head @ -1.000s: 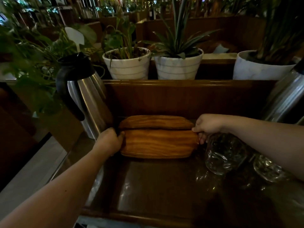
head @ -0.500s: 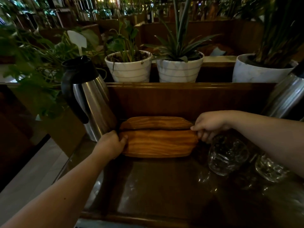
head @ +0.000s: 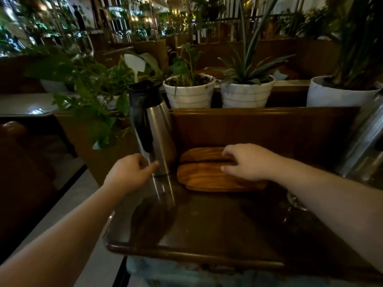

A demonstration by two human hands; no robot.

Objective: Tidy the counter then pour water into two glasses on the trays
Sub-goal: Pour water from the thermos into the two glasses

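Head view: dark glossy worktop [head: 207, 224], potted plants [head: 189, 92] behind its back edge. Left hand [head: 129, 176] loosely curled beside steel jug [head: 154, 129]; right hand [head: 246, 161] open, resting on wooden trays [head: 207, 179].

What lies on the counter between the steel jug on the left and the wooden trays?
Nothing: in the head view only a narrow strip of bare dark counter separates the steel jug from the wooden trays. Left hand is at the jug's base, right hand on the trays.
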